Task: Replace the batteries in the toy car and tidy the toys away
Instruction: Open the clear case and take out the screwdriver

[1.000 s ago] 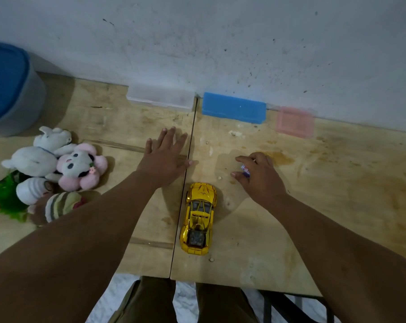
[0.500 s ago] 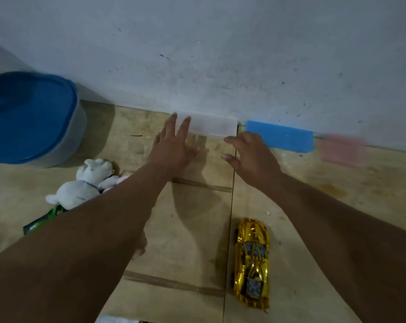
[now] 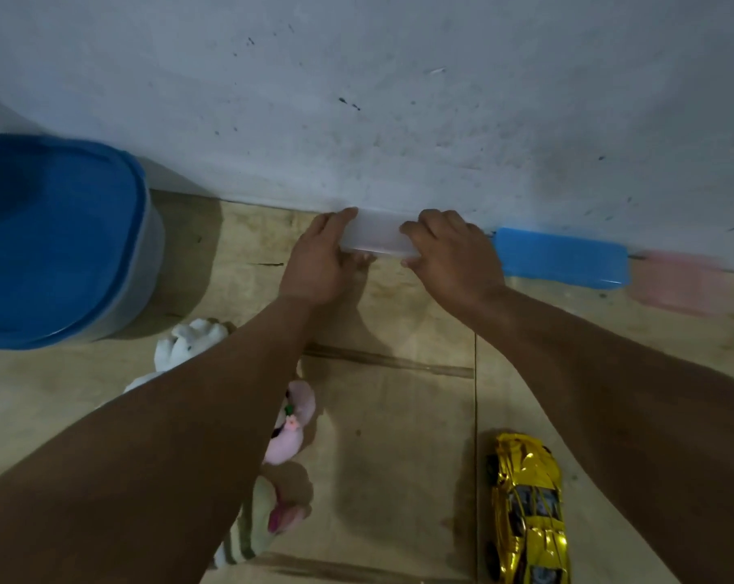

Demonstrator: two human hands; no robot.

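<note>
**Two hands on a clear box, and the car left near the edge**

Both hands had reached to the back of the bench, where a clear plastic box lay against the wall. The left hand cupped its left end and the right hand its right end, fingers curled round it and pinching it between them.

Trouble looked likeliest with that box: it seemed smooth and light, and held only by its ends it might slip or pop open as it came away from the wall. Drawn sideways, it could knock the blue box just beside it, with a pink box further right.

The gold toy car sat untouched low on the right, close under the right forearm; a careless pull back might sweep it off. Soft toys lay under the left arm, near a blue-lidded tub.

I could read no brand, label or writing anywhere.
</note>
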